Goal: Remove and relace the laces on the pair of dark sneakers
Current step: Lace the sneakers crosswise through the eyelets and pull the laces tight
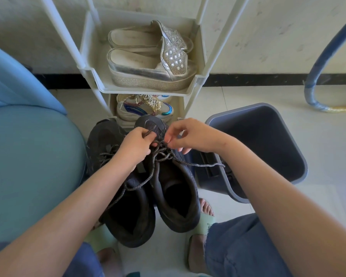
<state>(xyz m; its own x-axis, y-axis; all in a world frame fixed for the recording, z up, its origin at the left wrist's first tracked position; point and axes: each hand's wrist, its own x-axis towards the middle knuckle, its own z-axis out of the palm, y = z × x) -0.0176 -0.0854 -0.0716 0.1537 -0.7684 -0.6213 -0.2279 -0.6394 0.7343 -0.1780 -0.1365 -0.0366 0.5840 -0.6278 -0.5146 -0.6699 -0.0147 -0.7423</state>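
Hands, left [137,145] and right [190,136], pinch one lace [164,154] over two sneakers [176,188].

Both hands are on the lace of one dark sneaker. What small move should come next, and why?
Probably draw the lace out through the front eyelets. The left hand and the right hand each pinch it near the toe of the sneaker, where the crossings lie slack and one end trails free.

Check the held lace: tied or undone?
Undone. The lace lies slack over the sneaker, its free ends trailing out both sides; left hand and right hand pinch it.
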